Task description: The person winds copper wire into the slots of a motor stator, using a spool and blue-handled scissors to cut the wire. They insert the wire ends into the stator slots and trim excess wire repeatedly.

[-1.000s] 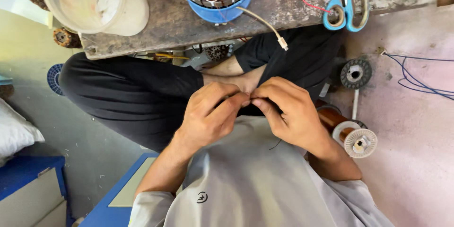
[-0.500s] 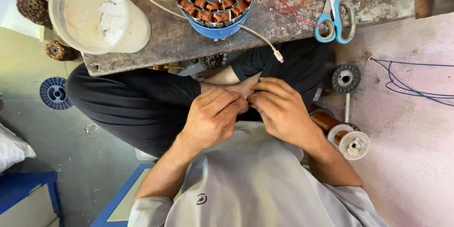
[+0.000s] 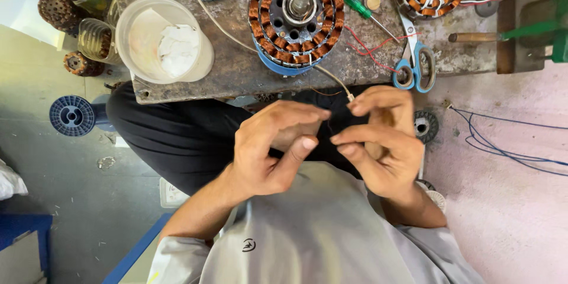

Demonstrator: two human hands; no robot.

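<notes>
The left hand (image 3: 269,151) and right hand (image 3: 378,142) pinch a thin wire (image 3: 331,80) leading from the stator (image 3: 297,15) above; excess tension may snap it or loosen its winding.

Worn bench (image 3: 236,77) — wound stator (image 3: 296,12), white tub (image 3: 163,38), blue scissors (image 3: 414,65), screwdriver (image 3: 361,7).

A worn, stained bench (image 3: 236,77) is seen across the top. Grey concrete floor (image 3: 65,171) is shown on one side, pinkish floor (image 3: 509,201) on the other. Even daylight is cast throughout. A blue edge (image 3: 133,254) is visible low down.
</notes>
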